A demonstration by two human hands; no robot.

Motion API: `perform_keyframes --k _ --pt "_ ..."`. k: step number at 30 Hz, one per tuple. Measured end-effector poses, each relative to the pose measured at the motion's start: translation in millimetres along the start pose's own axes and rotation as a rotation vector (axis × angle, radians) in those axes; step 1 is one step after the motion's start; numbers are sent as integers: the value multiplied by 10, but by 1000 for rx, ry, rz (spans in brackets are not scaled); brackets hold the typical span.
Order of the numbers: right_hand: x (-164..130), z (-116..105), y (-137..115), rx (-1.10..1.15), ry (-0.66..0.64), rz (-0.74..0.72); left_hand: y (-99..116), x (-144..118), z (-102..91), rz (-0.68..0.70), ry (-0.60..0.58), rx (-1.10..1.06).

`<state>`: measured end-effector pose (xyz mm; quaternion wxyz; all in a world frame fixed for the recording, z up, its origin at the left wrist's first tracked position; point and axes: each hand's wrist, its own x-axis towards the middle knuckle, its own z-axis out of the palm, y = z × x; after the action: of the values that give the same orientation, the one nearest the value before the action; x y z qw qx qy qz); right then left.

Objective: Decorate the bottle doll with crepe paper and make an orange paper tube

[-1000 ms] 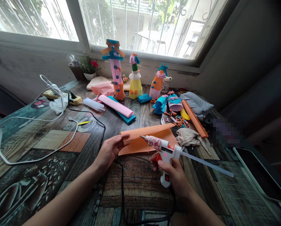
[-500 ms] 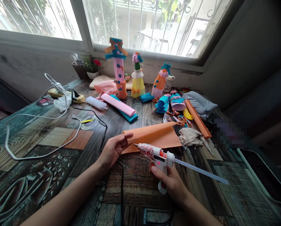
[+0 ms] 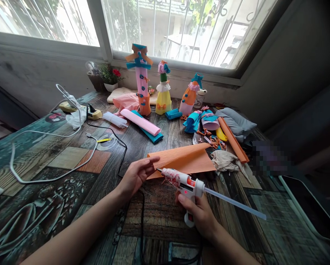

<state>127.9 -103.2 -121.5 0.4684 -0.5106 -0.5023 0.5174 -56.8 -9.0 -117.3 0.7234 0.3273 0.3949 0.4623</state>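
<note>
My right hand (image 3: 199,211) grips a white hot glue gun (image 3: 178,180) with a floral print and a red light on its side. A long clear glue stick (image 3: 234,202) sticks out of its back end, and the nozzle points left. Just left of the nozzle is my left hand (image 3: 136,177), its fingers loosely bent and apart, with the index finger over the left edge of a sheet of orange crepe paper (image 3: 187,158). That paper lies partly folded over on the table behind the glue gun.
Three crepe-paper-covered bottles or tubes, one a tall pink one (image 3: 141,82), stand near the window. Pink (image 3: 141,122) and orange (image 3: 232,140) paper rolls, glue sticks (image 3: 114,120), a cloth (image 3: 227,161) and scraps lie around. A black cord (image 3: 143,221) runs across the table; a phone-like device (image 3: 311,206) is at right.
The view has shifted slightly. My hands, the glue gun and the orange paper keep nearly the same arrangement, with the nozzle still close to my left fingers.
</note>
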Motion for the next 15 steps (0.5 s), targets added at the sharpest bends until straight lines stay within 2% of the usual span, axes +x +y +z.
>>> perform_keyframes --k 15 --pt "-22 -21 39 -47 -38 21 -28 10 -7 16 -15 8"
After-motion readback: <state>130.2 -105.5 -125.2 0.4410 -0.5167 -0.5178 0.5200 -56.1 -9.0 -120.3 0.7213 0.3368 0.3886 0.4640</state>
